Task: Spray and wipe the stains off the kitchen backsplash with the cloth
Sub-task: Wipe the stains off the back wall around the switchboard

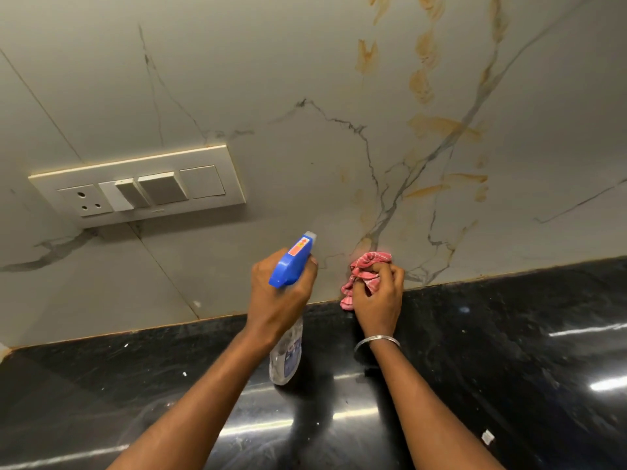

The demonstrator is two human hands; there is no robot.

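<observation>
The backsplash (271,79) is pale marble-look tile with dark veins. Orange-brown stains (441,127) smear its right half, from the top edge down toward the counter. My left hand (281,293) grips a clear spray bottle (286,354) by its blue trigger head (294,262), nozzle aimed at the wall. My right hand (378,293) holds a bunched pink cloth (364,269) against the lower wall, just above the counter line.
A black polished stone counter (509,351) runs below the wall, with small white specks on it. A white switch and socket panel (139,186) is set in the wall at the left, well left of the stains.
</observation>
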